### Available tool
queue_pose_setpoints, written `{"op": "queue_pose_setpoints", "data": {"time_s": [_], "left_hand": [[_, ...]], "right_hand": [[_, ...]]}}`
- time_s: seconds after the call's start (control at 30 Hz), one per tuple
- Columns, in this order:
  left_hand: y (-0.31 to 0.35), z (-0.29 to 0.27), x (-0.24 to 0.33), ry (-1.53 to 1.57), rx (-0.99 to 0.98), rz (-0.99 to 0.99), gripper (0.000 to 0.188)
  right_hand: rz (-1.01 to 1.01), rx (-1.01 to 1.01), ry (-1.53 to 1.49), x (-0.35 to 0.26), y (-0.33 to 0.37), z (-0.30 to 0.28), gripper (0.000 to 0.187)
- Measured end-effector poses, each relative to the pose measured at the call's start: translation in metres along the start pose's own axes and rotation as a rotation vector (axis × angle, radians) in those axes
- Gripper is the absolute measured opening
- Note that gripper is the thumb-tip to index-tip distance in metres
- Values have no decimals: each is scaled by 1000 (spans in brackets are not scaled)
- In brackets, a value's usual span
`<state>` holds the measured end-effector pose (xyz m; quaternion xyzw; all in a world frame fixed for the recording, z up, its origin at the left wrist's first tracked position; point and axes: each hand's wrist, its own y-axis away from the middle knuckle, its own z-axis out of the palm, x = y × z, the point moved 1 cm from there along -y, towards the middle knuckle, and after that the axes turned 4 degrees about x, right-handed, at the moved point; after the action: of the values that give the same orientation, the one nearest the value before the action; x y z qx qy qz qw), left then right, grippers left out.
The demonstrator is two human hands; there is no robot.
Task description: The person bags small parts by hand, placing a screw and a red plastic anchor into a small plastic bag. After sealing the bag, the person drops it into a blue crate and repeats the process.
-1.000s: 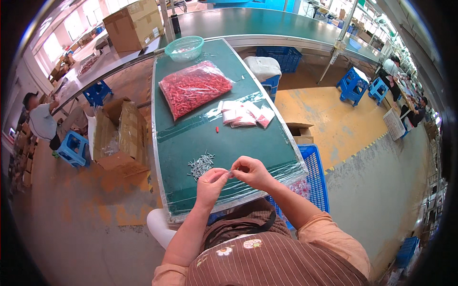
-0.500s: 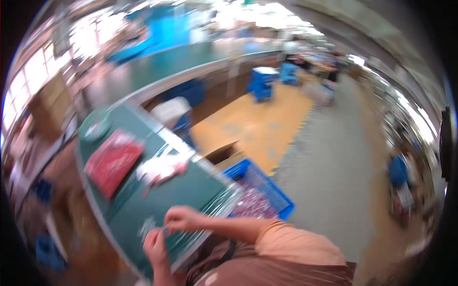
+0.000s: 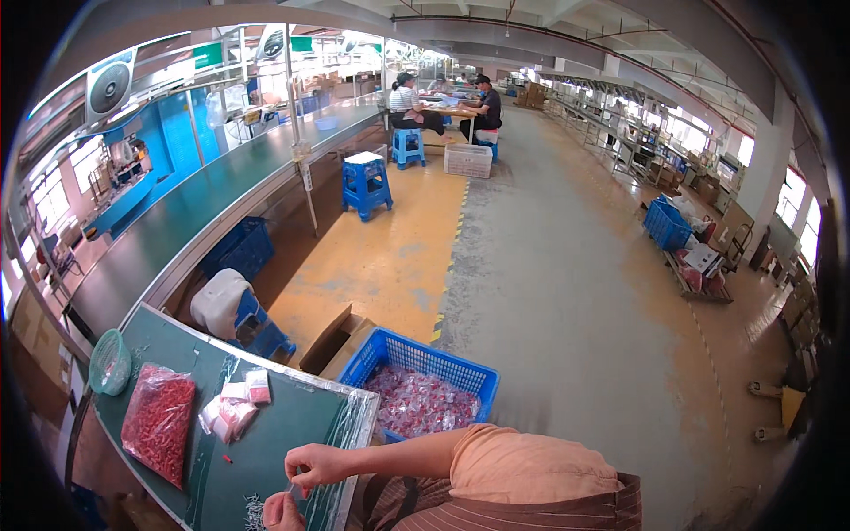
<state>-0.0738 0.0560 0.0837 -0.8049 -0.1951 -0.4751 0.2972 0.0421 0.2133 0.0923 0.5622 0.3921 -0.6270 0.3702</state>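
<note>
My right hand [image 3: 317, 465] and my left hand [image 3: 283, 513] meet over the near edge of a green-topped table [image 3: 305, 411]. Pinched between their fingertips is a small greyish, see-through piece [image 3: 297, 490], perhaps plastic; its kind is too small to make out. Beside my left hand lies a pile of small silvery pieces [image 3: 254, 511]. Farther up the table are a single small red piece [image 3: 227, 459], a heap of little white-and-pink packets [image 3: 232, 412] and a large clear bag of red pieces [image 3: 159, 423].
A green mesh basket [image 3: 110, 363] stands at the table's far left corner. Beyond the right edge is a blue crate [image 3: 425, 356] full of small clear packets, beside an open cardboard box [image 3: 341, 341]. Blue stools [image 3: 366, 188] and two seated people are farther off.
My view has swung right and upward, so the table now sits lower and farther left. The blur has gone. Both hands stay together at the small piece.
</note>
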Motion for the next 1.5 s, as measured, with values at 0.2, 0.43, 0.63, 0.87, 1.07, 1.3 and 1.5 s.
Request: {"op": "queue_pose_setpoints", "data": {"time_s": [0.2,0.43,0.63,0.87,1.07,1.3,1.5], "left_hand": [[-3,12,19,-308,24,581,9],[3,15,16,-380,6,772,14],[26,17,-16,103,-97,106,22],[31,10,-15,810,-111,-687,37],[37,24,-14,673,30,-673,13],[23,43,26,541,-6,-568,8],[38,31,14,641,121,-583,15]], "right_hand": [[-143,-23,280,-6,9,-8,7],[-172,3,294,-8,23,-20,7],[-117,52,465,-35,57,-64,9],[289,330,1099,-65,131,-144,15],[35,354,911,-53,96,-94,19],[-108,62,448,-36,52,-13,23],[0,-101,227,1,25,21,20]]}}
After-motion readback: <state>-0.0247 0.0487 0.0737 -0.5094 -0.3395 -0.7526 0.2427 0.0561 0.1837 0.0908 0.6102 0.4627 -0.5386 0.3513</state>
